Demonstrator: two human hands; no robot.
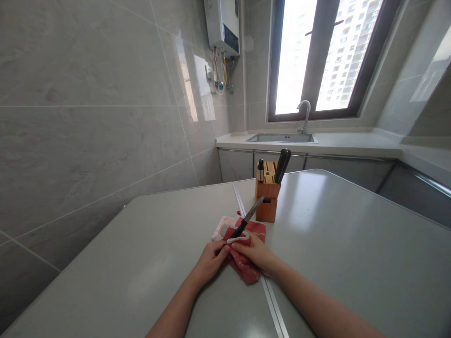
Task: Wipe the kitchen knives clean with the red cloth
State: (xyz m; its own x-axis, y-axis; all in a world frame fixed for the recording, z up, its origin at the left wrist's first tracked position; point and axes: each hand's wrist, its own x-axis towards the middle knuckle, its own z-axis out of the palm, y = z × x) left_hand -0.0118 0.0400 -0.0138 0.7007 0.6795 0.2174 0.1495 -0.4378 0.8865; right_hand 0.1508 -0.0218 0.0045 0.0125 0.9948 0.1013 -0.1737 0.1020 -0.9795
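Kitchen knife (247,219) is standing tilted in front of the bamboo knife block (267,199), its blade pointing toward the block and stopping just short of it. Left hand (210,263) is clenching the black handle, fingers closed. Right hand (252,251) is grasping a red cloth (244,265), bunching it against the knife, before the block, on a grey table (141,244).

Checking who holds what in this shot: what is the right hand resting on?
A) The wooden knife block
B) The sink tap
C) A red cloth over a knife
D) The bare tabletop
C: the right hand lies on the red cloth, with the blade of the knife sticking out past it.
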